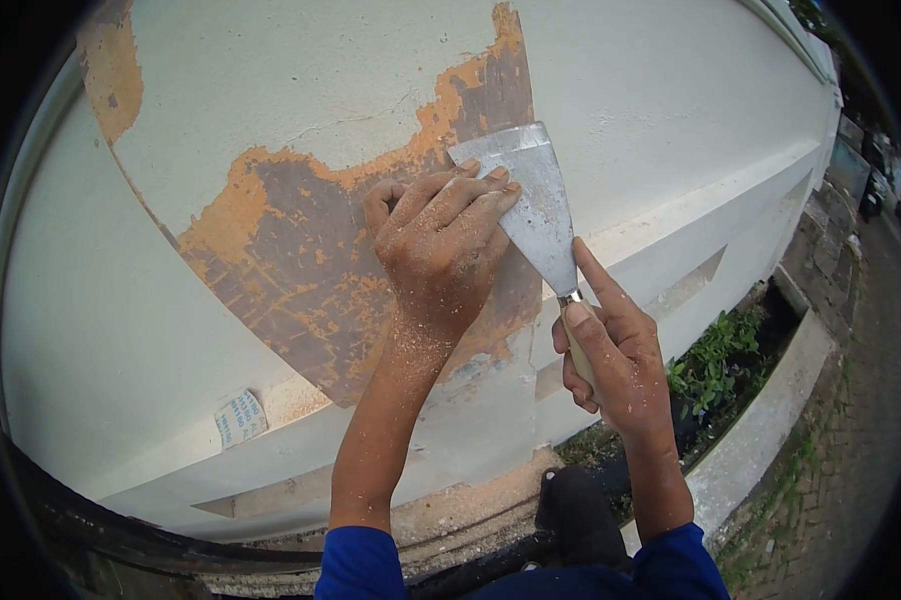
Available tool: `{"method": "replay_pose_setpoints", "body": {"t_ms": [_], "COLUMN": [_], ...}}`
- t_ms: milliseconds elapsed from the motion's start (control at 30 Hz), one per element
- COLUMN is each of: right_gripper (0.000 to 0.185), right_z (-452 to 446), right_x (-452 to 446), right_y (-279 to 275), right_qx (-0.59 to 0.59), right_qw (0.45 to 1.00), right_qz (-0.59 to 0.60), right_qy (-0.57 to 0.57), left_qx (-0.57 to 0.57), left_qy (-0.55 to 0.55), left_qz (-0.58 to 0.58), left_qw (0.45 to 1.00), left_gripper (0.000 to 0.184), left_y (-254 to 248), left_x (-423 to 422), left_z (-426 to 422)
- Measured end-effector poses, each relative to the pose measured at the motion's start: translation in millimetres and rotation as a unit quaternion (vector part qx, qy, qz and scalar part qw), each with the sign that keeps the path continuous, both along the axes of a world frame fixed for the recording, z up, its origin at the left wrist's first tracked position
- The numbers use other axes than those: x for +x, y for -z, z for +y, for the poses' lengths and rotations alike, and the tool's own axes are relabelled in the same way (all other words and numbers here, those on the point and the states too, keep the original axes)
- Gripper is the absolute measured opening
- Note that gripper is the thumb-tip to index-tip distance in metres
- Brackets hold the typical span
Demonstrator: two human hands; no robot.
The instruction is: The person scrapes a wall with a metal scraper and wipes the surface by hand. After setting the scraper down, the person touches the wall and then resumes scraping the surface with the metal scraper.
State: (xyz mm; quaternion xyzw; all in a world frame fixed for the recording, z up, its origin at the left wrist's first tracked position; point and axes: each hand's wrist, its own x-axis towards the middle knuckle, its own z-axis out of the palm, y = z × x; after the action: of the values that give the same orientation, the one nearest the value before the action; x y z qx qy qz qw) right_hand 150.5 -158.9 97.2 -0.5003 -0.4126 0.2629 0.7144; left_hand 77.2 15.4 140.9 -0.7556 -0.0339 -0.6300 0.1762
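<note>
My right hand (pixel 618 365) is wrapped round the pale handle of a paint scraper (pixel 538 200), with the index finger stretched along the metal neck. The broad grey blade points up and lies against the wall. My left hand (pixel 440 245) is dusted with pale flakes, and its fingertips lie on the left side of the blade; the fingers are extended, not wrapped round it. Beneath and around them is a bared brown-grey patch (pixel 315 250), edged with orange undercoat and ragged white paint. The blade's upper edge touches the border of this patch.
A piece of sandpaper (pixel 240 418), printed side showing, rests on the wall ledge (pixel 160 460) at lower left. Green plants (pixel 720 355) grow in a planter at the right, beside a paved path (pixel 850 440). Flakes and dust lie along the wall's foot.
</note>
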Motion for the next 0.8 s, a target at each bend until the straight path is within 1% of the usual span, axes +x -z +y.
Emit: {"method": "replay_pose_setpoints", "body": {"t_ms": [100, 200, 233, 300, 367, 400, 433, 533, 633, 700, 733, 800], "right_gripper": [0.052, 0.052, 0.052, 0.052, 0.053, 0.053, 0.053, 0.053, 0.053, 0.054, 0.054, 0.054], "right_z": [2.2, 5.2, 5.2, 0.5, 0.3, 1.4, 1.9, 5.8, 0.9, 2.4, 2.5, 4.6], "right_x": [1.9, 1.6, 0.7, -0.5, -2.9, -3.3, -3.6, -3.4, -6.1, -5.2, -4.8, -5.4], "right_y": [3.7, -18.1, -24.6, -8.5, 0.6, 1.4, 1.7, -22.9, -1.0, 1.8, 2.1, -16.9], "right_qx": [0.001, 0.007, 0.01, 0.0, -0.005, -0.007, -0.009, 0.015, 0.006, -0.002, -0.007, 0.012], "right_qw": [1.0, 1.0, 1.0, 1.0, 1.0, 1.0, 1.0, 1.0, 1.0, 1.0, 1.0, 1.0], "right_qz": [-0.006, -0.016, -0.021, -0.01, -0.004, -0.005, -0.005, -0.023, -0.01, -0.006, -0.004, -0.01], "right_qy": [0.0, 0.004, 0.006, 0.0, -0.005, -0.007, -0.008, -0.013, -0.018, -0.018, -0.018, -0.025], "left_qx": [-0.011, 0.016, 0.008, -0.011, -0.016, -0.017, -0.003, 0.013, -0.019, -0.008, -0.004, 0.004], "left_qy": [-0.007, -0.026, -0.016, 0.002, -0.018, -0.029, -0.027, -0.026, -0.017, -0.024, -0.027, -0.03], "left_qz": [0.024, -0.013, -0.012, -0.008, 0.016, 0.026, 0.026, -0.018, 0.012, 0.017, 0.02, -0.003], "left_qw": [1.0, 0.999, 1.0, 1.0, 1.0, 0.999, 0.999, 0.999, 1.0, 1.0, 0.999, 1.0], "left_gripper": [0.013, 0.012, 0.012, 0.013, 0.014, 0.015, 0.016, 0.017, 0.016, 0.016, 0.016, 0.016], "left_y": [9.7, -20.7, -19.5, -8.3, 12.2, 13.2, 6.0, -19.4, 2.9, 5.3, 5.4, -14.0], "left_x": [-1.9, 0.6, 1.3, 1.0, -3.9, -5.9, -8.4, -5.5, -8.7, -10.7, -10.8, -10.3], "left_z": [-2.1, -0.9, -0.5, 1.0, 0.6, -2.5, -0.9, 2.4, -2.1, -0.5, -0.4, 1.5]}}
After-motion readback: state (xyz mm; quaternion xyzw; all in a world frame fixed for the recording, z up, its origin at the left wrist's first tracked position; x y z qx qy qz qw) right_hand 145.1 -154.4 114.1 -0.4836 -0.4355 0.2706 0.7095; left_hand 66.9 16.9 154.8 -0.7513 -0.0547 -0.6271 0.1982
